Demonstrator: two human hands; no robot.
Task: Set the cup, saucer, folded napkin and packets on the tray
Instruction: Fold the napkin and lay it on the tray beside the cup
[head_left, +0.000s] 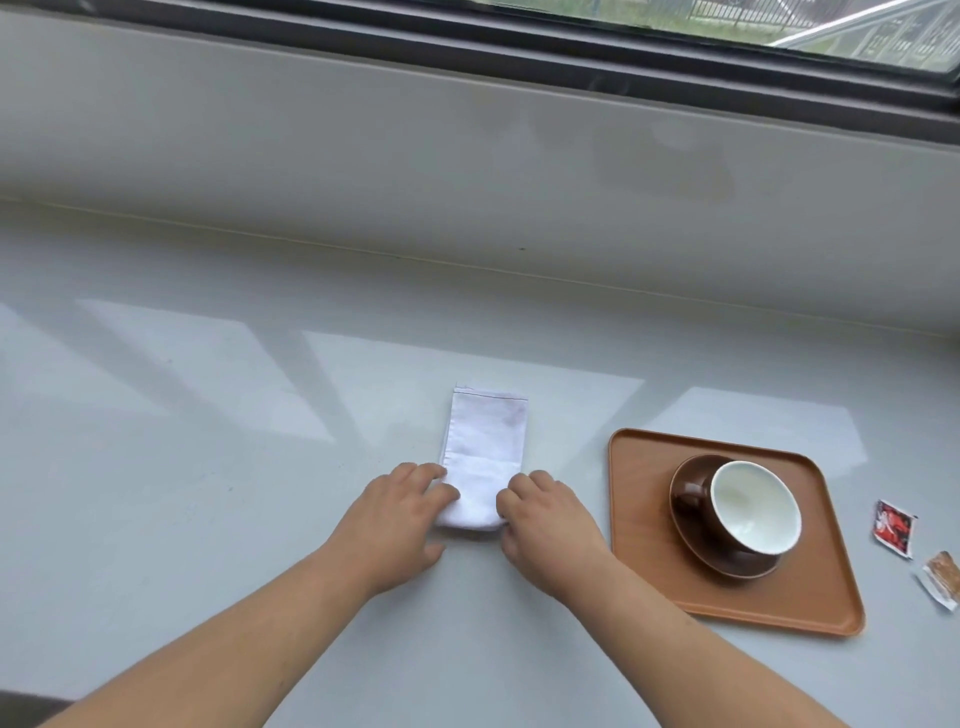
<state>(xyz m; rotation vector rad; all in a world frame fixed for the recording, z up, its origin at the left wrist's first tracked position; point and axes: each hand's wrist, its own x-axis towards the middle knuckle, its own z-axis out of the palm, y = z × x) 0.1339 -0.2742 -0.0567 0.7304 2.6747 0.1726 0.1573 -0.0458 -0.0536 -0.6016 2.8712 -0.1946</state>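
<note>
A white folded napkin (483, 447) lies lengthwise on the grey counter, left of the tray. My left hand (397, 525) and my right hand (545, 525) grip its near end from either side, fingers curled on the cloth. To the right, an orange-brown tray (644, 551) carries a brown saucer (727, 564) with a brown cup (753, 509), white inside, standing on it. A red packet (894, 527) and a tan packet (943, 577) lie on the counter right of the tray.
The grey counter (208, 467) runs back to a low grey wall under a dark-framed window (675, 47). The counter's near left corner shows at the bottom left of the view.
</note>
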